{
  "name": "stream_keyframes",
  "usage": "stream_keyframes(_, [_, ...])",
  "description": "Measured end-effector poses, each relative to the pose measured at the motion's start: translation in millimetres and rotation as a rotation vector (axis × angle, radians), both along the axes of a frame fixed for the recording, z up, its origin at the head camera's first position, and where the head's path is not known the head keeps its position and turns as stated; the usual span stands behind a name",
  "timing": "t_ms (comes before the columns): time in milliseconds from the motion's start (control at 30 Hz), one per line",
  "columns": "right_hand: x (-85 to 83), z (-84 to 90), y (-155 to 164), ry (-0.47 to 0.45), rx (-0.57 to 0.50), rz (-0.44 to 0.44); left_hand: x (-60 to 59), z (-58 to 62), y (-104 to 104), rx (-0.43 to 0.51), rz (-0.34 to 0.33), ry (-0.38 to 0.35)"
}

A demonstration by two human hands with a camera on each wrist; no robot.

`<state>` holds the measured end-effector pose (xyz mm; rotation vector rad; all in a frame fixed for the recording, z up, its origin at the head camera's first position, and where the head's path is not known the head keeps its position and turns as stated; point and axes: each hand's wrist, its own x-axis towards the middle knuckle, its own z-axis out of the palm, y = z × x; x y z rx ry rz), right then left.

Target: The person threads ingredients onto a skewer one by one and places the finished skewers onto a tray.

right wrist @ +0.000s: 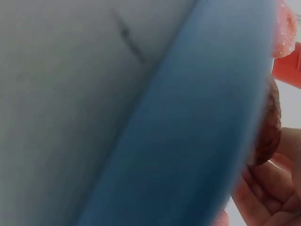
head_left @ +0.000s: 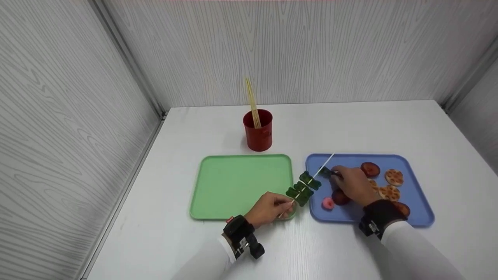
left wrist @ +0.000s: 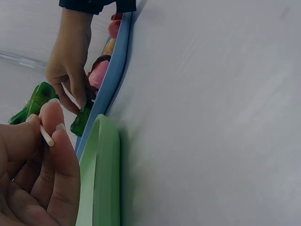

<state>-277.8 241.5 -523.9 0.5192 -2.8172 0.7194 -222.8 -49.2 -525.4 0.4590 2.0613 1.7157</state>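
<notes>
Pinching the near end of a thin pale wooden skewer, the left hand has thumb and fingertips clamped on it; threaded green leaf pieces hang between the green plastic tray and blue plastic tray. The right hand pinches another green piece over the blue tray. Skewer looks light, stiff, snappable, best gripped at bare end; leaves soft.

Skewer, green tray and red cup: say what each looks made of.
Skewer: pale thin stick, probably bamboo or wood, matching the sticks in the cup. Green tray: likely plastic, matte, one even colour with a rounded moulded rim. Red cup: probably plastic, smooth with a slight sheen, though the look leaves it open.
</notes>
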Motion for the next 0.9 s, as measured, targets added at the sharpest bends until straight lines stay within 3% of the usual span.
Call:
stream_keyframes(167, [-2.1,-1.9,-2.9,0.074,-0.019,-0.013,0.8,0.0,-1.5,-0.017,0.004,0.013])
stream_keyframes(400, [-2.5,-2.3,-3.6,0.207,-0.126,-0.048,1.0,-0.7,-2.7,-0.023,0.020,0.013])
stream_keyframes(767, [-0.6,20.4,4.0,0.082,-0.362,-0.234,0.4,-2.7,-5.7,-0.019,0.009,0.043])
stream_keyframes(900, [1.0,26.8,7.2,-0.067,-0.522,-0.277,0.8,-1.4,-6.1,-0.028,0.008,0.043])
